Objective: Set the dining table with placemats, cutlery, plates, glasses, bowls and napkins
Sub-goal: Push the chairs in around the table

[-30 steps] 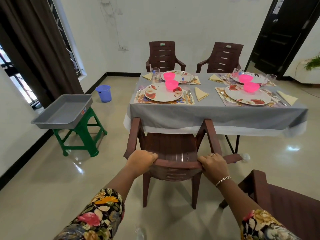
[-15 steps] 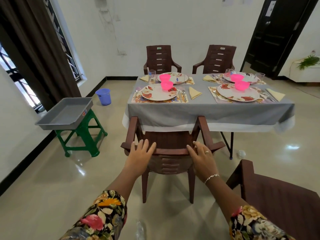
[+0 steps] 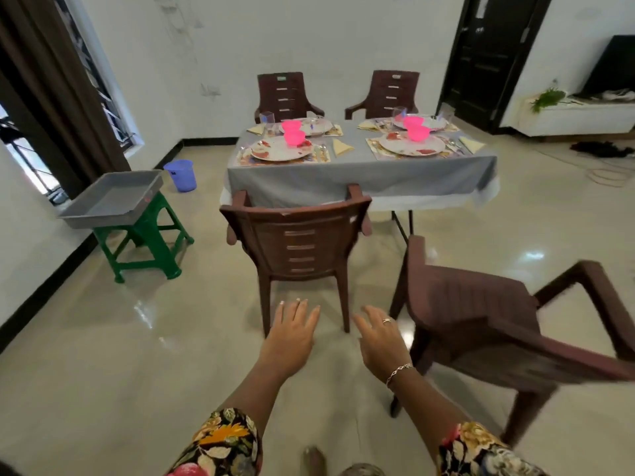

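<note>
The dining table (image 3: pixel 360 176) under a grey cloth carries several place settings: floral placemats, patterned plates (image 3: pixel 281 150), pink bowls (image 3: pixel 294 137), glasses (image 3: pixel 266 119), cutlery and folded yellow napkins (image 3: pixel 341 146). A brown plastic chair (image 3: pixel 295 242) stands with its back toward me at the table's near left side. My left hand (image 3: pixel 293 333) and my right hand (image 3: pixel 379 338) hover with straight fingers just behind that chair, touching nothing.
A second brown chair (image 3: pixel 488 324) stands turned sideways at my right. Two more chairs (image 3: pixel 285 94) sit at the far side. A grey tray (image 3: pixel 110 199) rests on a green stool (image 3: pixel 147 245) at left, with a blue bucket (image 3: pixel 181 175) beyond.
My hands gripped the near chair's back, then released it and drew away. I have stepped back, and the chair now stands closer to the table.
</note>
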The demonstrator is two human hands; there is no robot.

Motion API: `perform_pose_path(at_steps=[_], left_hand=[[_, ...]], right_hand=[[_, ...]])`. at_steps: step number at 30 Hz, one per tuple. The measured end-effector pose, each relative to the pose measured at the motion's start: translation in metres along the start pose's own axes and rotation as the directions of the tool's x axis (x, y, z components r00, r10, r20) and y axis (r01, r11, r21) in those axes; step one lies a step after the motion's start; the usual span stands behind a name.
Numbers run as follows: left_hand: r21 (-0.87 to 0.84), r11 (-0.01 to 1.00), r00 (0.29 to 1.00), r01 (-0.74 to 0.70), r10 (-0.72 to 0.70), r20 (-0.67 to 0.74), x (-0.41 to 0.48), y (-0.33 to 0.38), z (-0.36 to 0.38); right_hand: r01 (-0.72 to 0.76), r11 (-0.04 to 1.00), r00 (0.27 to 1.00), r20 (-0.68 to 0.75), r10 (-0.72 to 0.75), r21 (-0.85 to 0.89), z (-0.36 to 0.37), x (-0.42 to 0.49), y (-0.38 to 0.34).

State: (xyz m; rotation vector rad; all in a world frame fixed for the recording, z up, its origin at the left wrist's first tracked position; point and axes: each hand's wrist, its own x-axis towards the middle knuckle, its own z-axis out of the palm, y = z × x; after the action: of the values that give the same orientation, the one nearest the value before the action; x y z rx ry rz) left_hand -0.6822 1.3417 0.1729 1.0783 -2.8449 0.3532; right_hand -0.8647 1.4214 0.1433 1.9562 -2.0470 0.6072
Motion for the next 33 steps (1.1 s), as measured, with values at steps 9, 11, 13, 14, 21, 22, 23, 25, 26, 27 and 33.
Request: perform_pose_path(at_steps=[9, 11, 13, 14, 21, 22, 23, 25, 26, 27, 33], left_hand=[[-0.104, 0.976, 0.981, -0.191, 0.187, -0.047, -0.036, 0.142, -0.038], [-0.121, 0.966, 0.973, -0.229, 0.224, -0.057, -0.031, 0.173, -0.050], [-0.136, 0.955, 0.964, -0.263, 0.254, -0.081, -0.026, 0.206, -0.060], [-0.139, 0.948, 0.957, -0.286, 0.275, -0.095, -0.023, 0.221, -0.063], [-0.094, 0.951, 0.940, -0.293, 0.269, -0.210, 0.019, 0.319, -0.105], [-0.097, 0.957, 0.944, -0.275, 0.250, -0.214, 0.026, 0.330, -0.113], [-0.094, 0.963, 0.950, -0.254, 0.231, -0.209, 0.035, 0.341, -0.119], [-0.074, 0.975, 0.964, -0.211, 0.195, -0.179, 0.051, 0.358, -0.131], [-0.066, 0.981, 0.972, -0.183, 0.171, -0.159, 0.059, 0.367, -0.135], [-0.052, 0.984, 0.979, -0.169, 0.162, -0.127, 0.067, 0.375, -0.135], [-0.102, 0.994, 0.998, -0.046, 0.051, 0.046, 0.083, 0.404, -0.124]], right_hand=[[-0.125, 0.986, 0.983, 0.121, 0.138, -0.110, -0.099, -0.171, 0.059], [-0.172, 0.975, 0.973, 0.129, 0.191, -0.140, -0.119, -0.198, 0.078], [-0.211, 0.962, 0.965, 0.122, 0.234, -0.175, -0.138, -0.221, 0.101], [-0.232, 0.954, 0.960, 0.113, 0.257, -0.191, -0.147, -0.230, 0.113], [-0.262, 0.936, 0.958, 0.054, 0.282, -0.235, -0.216, -0.280, 0.211], [-0.252, 0.938, 0.963, 0.031, 0.267, -0.239, -0.228, -0.284, 0.224], [-0.244, 0.940, 0.968, 0.005, 0.252, -0.239, -0.241, -0.286, 0.239], [-0.226, 0.947, 0.974, -0.040, 0.223, -0.228, -0.257, -0.286, 0.263], [-0.219, 0.948, 0.976, -0.045, 0.215, -0.231, -0.264, -0.286, 0.277], [-0.219, 0.946, 0.975, -0.032, 0.218, -0.240, -0.267, -0.286, 0.287], [-0.198, 0.948, 0.975, 0.045, 0.216, -0.250, -0.279, -0.259, 0.326]])
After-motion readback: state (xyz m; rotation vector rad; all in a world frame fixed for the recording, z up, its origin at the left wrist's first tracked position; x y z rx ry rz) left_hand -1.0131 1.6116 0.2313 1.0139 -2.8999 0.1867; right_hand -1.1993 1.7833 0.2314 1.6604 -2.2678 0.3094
